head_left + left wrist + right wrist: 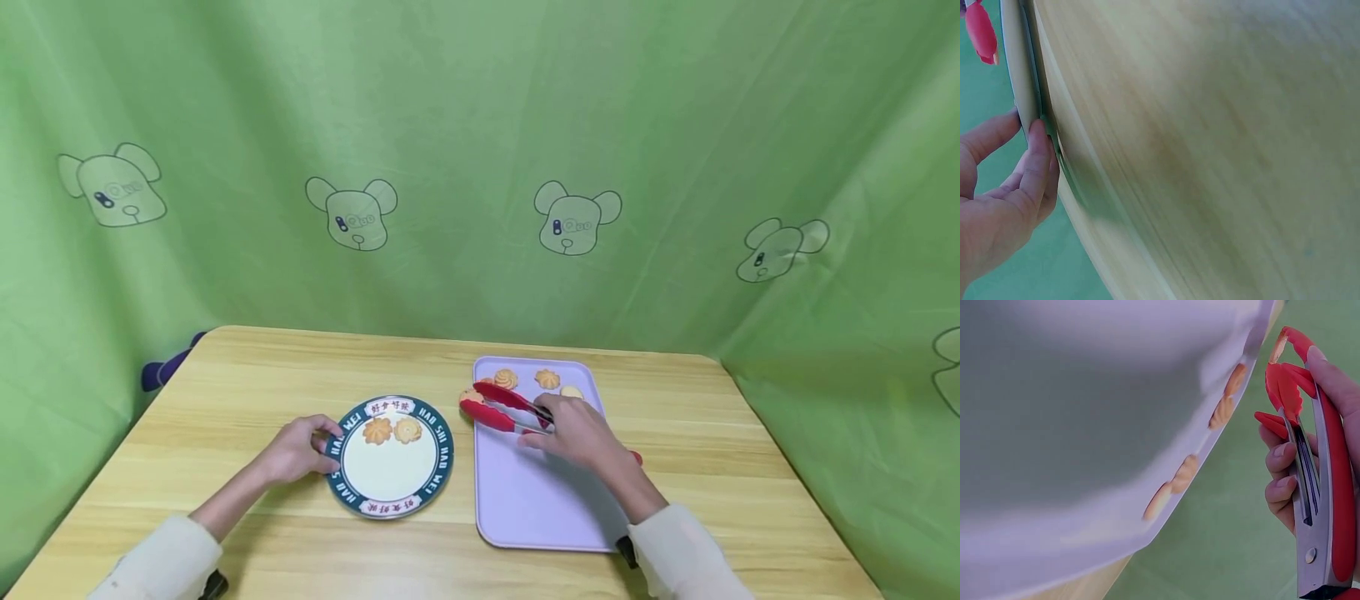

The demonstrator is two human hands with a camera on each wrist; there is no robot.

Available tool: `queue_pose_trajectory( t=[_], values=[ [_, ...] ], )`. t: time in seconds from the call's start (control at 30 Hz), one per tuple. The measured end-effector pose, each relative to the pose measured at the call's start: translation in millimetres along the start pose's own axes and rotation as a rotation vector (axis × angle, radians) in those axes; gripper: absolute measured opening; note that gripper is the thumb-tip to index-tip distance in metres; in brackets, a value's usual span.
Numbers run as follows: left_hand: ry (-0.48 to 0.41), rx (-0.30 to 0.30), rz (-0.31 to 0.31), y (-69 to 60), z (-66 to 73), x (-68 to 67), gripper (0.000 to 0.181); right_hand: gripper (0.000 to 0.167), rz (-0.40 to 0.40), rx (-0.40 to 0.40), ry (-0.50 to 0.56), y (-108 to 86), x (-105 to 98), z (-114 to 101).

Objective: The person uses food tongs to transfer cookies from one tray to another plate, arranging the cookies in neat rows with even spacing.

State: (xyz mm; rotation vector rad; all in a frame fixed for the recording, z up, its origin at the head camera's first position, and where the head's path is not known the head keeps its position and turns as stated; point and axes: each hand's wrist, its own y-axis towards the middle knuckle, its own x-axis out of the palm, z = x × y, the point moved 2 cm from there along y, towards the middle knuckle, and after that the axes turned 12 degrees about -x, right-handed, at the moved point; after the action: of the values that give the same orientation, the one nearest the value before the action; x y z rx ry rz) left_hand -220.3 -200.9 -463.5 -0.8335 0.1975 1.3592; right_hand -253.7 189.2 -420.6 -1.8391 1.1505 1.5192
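Observation:
My right hand [573,429] grips a pair of red-tipped metal tongs [1319,481], and a cookie [470,398] is held between their tips. Tongs and cookie are above the left edge of a lilac tray [525,500]. On the tray's far end lie several cookies, among them a swirled one [506,379] and a flower-shaped one [547,379]. At the left rim of a white plate [386,475] with a dark green, lettered border, my left hand [296,450] pinches the edge between thumb and fingers. A flower-shaped cookie [377,431] and a round, paler one [408,429] lie side by side on the plate.
Plate and tray stand on a wood-grain table [262,375], with a narrow strip of tabletop between them. A green curtain [465,275] printed with bear heads hangs behind the table and along both sides. Something dark purple [168,367] shows past the table's left edge.

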Motion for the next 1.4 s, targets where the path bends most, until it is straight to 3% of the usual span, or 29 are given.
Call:
queue_pose_trajectory(
  t=[0.37, 0.63, 0.8, 1.03, 1.4],
  values=[
    [-0.007, 0.011, -0.003, -0.1, 0.5, -0.6, 0.045, 0.053, 0.016, -0.077, 0.026, 22.6, 6.7, -35.6],
    [-0.016, 0.031, -0.013, -1.3, -0.1, -1.6, 0.044, 0.057, -0.028, -0.104, 0.061, 35.2, 18.8, -61.8],
    [-0.01, 0.037, -0.014, -2.1, -0.1, -2.2, 0.044, 0.058, -0.054, -0.168, 0.056, 38.7, 25.9, -78.5],
    [-0.012, 0.034, -0.022, -1.3, -0.4, -2.0, 0.041, 0.066, -0.118, -0.181, 0.03, 39.5, 33.5, -96.7],
    [-0.01, 0.03, -0.022, -0.7, 0.4, -2.4, 0.039, 0.06, -0.158, -0.267, -0.011, 37.3, 43.9, -115.1]
  ],
)
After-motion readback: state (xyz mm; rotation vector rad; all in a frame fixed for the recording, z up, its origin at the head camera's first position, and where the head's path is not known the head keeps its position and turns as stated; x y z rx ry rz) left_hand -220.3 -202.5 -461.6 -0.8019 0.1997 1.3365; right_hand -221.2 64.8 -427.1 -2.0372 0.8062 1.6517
